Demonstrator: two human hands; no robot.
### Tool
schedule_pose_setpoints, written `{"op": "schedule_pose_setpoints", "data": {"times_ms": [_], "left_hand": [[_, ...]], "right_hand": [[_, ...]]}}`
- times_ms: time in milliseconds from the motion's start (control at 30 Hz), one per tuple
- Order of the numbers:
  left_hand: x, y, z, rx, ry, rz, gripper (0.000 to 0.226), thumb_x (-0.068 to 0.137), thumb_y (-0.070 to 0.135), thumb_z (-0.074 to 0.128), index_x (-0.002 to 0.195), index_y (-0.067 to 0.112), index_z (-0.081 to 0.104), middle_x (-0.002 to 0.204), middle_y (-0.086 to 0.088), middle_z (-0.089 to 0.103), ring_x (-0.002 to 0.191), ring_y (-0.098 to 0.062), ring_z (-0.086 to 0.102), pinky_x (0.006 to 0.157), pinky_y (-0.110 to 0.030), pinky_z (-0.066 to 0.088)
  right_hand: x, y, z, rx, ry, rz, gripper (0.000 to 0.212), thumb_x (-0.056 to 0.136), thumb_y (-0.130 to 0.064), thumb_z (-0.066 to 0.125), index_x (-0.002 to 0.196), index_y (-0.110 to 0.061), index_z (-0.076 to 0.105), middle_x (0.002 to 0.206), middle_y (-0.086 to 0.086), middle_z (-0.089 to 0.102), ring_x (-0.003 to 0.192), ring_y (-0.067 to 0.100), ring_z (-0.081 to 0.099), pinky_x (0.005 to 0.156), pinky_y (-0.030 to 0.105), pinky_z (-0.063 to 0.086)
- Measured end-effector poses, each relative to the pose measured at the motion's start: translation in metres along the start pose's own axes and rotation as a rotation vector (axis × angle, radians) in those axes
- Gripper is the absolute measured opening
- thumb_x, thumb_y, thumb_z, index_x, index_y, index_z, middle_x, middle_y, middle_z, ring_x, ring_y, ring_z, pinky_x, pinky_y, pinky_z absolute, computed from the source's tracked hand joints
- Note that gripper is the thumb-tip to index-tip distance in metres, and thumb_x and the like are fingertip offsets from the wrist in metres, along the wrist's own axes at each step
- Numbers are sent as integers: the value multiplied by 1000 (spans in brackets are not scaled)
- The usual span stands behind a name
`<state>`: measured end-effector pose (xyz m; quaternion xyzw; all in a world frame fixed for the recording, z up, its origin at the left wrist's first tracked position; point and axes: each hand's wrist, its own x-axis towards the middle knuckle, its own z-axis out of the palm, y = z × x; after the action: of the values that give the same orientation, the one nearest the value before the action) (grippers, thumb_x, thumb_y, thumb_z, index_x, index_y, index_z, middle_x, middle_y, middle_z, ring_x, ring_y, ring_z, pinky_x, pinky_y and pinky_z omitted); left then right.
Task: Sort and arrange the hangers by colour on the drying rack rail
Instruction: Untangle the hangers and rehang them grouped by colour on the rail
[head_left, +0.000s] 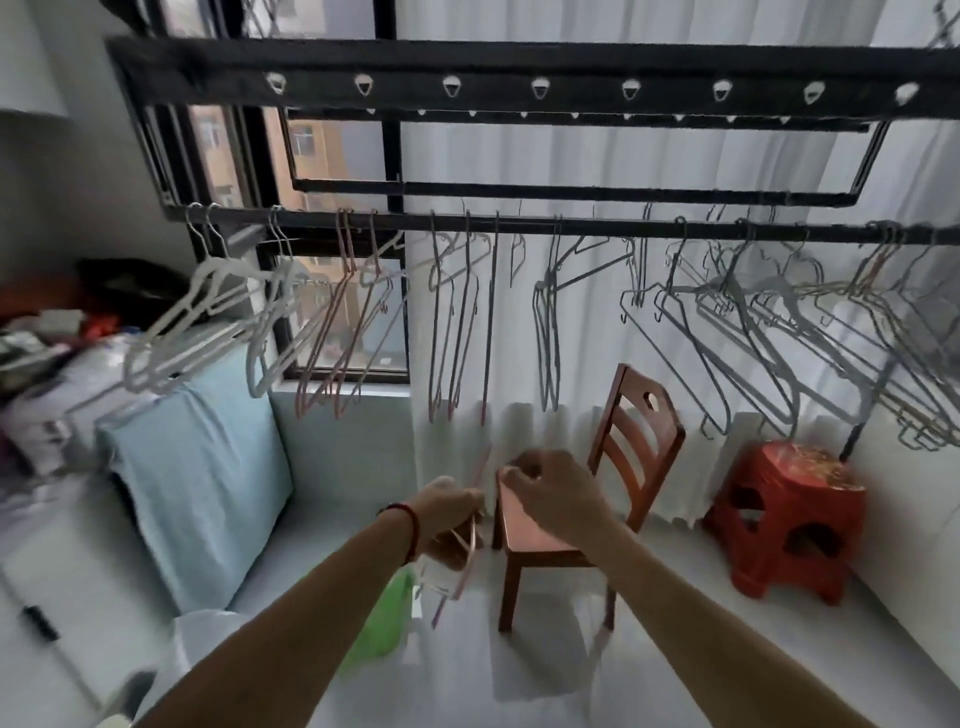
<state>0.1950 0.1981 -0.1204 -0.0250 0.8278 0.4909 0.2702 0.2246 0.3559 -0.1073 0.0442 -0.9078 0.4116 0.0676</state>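
Left hand grips pink hangers dangling downward; right hand pinches something pale just beside it, rail straight overhead, both equally near.

chair: glossy wood | stool: red plastic | hangers: wire

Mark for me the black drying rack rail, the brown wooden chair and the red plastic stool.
Black drying rack rail (597, 227): head view, on the bar's middle stretch between hanger hooks.
Brown wooden chair (641, 434): head view, on the slatted backrest.
Red plastic stool (795, 470): head view, on the seat top.
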Motion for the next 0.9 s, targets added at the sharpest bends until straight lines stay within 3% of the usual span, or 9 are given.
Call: {"op": "schedule_pose_setpoints", "data": {"times_ms": [133,200,267,333,400,500,567,667,900], "left_hand": [[-17,14,-14,-18,18,57,25,98,24,45,81,9,57,66,-7,59,46,-19,53,44,-19,42],[-23,24,-13,-44,25,88,26,97,24,46,78,10,56,63,-6,56,43,-19,50,42,-17,38],[-28,35,-8,-55,9,111,24,96,23,47,77,11,55,63,-8,54,41,-19,48,40,-16,35],[-30,47,-3,-50,2,127,23,95,23,47,77,11,54,65,-9,53,41,-20,47,40,-17,34],[-28,58,4,-31,10,134,22,95,23,47,78,10,55,65,-9,53,43,-20,47,40,-18,35],[-26,77,17,-20,18,134,22,95,21,48,77,10,56,63,-9,55,43,-20,48,39,-19,36],[-23,93,22,-25,36,155,23,95,19,47,76,9,55,63,-10,56,43,-21,49,39,-18,37],[-17,126,22,-8,111,204,21,94,19,45,79,8,55,61,-9,57,41,-21,50,39,-18,38],[3,215,4,-11,387,374,23,96,16,45,84,3,59,65,-10,60,46,-24,51,44,-25,43]], "right_hand": [[47,-25,-27,-319,598,-270,25,86,-25,64,110,-19,65,114,5,60,106,20,54,87,36,50],[73,-31,-43,-450,715,-214,47,82,-32,65,124,-15,54,127,12,50,117,31,46,90,43,44],[100,-29,-60,-390,552,25,68,86,-37,62,141,-8,35,136,19,45,125,38,42,97,48,41],[120,-21,-75,-164,290,220,70,91,-32,56,146,-1,25,134,21,52,120,38,52,99,45,43],[129,-7,-85,223,123,278,48,94,-24,53,132,4,45,110,17,67,87,30,67,80,37,52],[134,16,-90,524,172,251,27,91,-23,58,101,1,63,86,13,62,58,23,56,57,30,46],[137,26,-95,436,266,223,25,90,-27,54,95,-7,66,101,17,67,73,29,59,63,35,46],[133,36,-108,242,282,235,38,98,-27,42,115,-2,65,116,19,65,91,28,55,85,36,47],[116,47,-125,217,285,196,29,101,-16,39,118,-1,58,118,20,61,110,35,58,80,31,39]]}}
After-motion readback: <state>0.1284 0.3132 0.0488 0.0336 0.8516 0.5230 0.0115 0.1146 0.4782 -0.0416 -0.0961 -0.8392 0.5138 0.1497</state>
